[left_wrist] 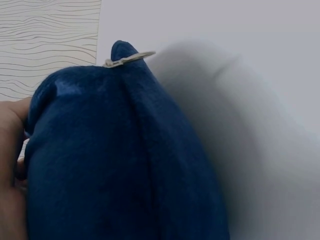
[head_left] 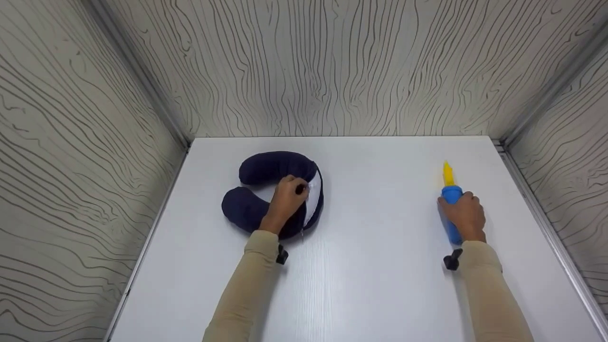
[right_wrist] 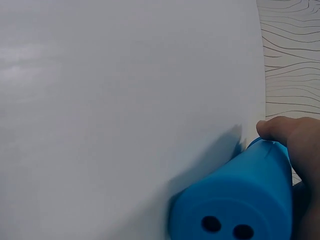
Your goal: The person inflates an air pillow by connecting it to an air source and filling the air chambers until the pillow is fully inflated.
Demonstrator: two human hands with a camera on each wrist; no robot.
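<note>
A navy U-shaped neck pillow [head_left: 242, 206] lies at the left of the table, its open end facing left. Along its right side the zipper is undone, and white inner material [head_left: 312, 199] shows in the gap. My left hand [head_left: 286, 200] grips the pillow's cover beside this opening with curled fingers. In the left wrist view a zipper pull [left_wrist: 131, 59] sticks out at the top of the blue cover [left_wrist: 100, 160]. On the right, my right hand [head_left: 467, 214] holds a blue balloon pump [right_wrist: 235, 185] with a yellow nozzle [head_left: 448, 174] pointing away from me.
The white table [head_left: 375, 228] is bordered by wood-grain patterned panels [head_left: 313, 71] at the back and both sides. Metal rails [head_left: 546, 223] run along the side edges. A small black device [head_left: 452, 260] sits at each wrist.
</note>
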